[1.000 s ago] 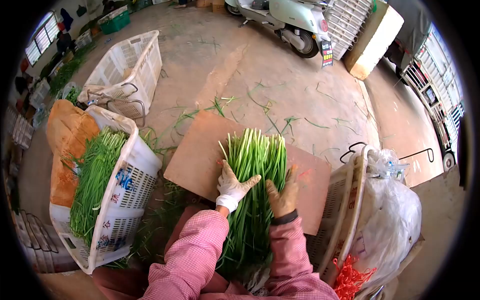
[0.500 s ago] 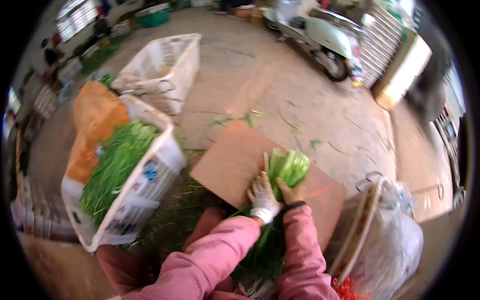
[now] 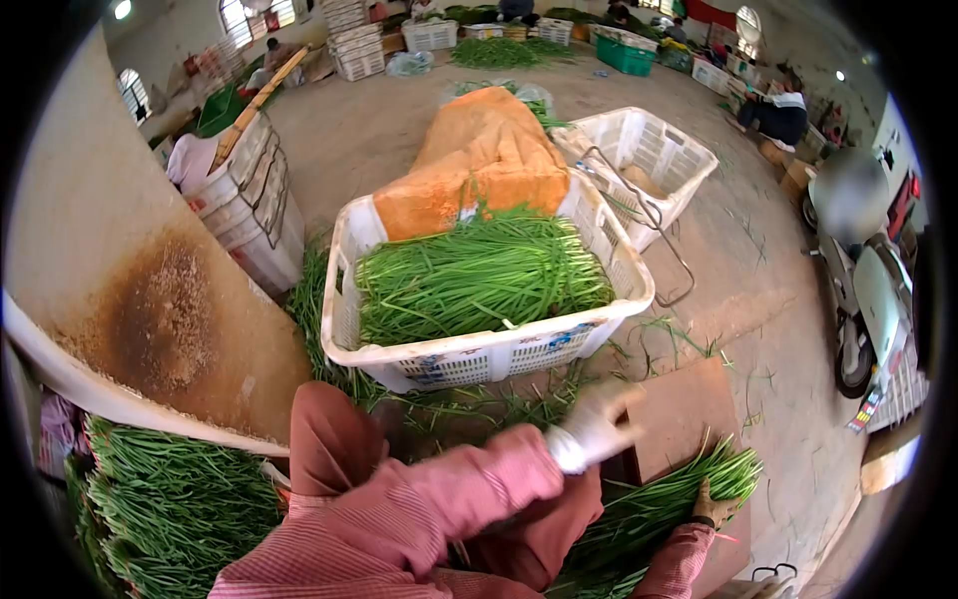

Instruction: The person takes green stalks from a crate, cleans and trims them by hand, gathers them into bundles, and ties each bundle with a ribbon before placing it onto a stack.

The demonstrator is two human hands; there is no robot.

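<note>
My right hand (image 3: pixel 717 504) is closed over the pale stem end of a bunch of green chives (image 3: pixel 649 504) at the lower right. The bunch lies across a brown board (image 3: pixel 689 409), its leaves reaching back toward my lap. My left hand (image 3: pixel 602 424), in a whitish glove, is raised above the board's left edge and blurred by motion. Its fingers look apart, with nothing visible between them. In front of me a white plastic crate (image 3: pixel 489 359) holds a thick layer of chives (image 3: pixel 479 270), with an orange cloth or sack (image 3: pixel 489 150) over its far side.
Behind stands another white crate (image 3: pixel 689 170), a metal hook (image 3: pixel 684 280) beside it. More chives (image 3: pixel 180 509) lie at lower left beneath a stained pale panel (image 3: pixel 180 309). Stacked crates (image 3: pixel 254 190) stand left. A scooter (image 3: pixel 883 309) is at right. People sit farther back.
The view has swung left toward the crate. My left hand has come off the bunch and moved left of it. My right hand stays on the bunch, which now lies flatter.
</note>
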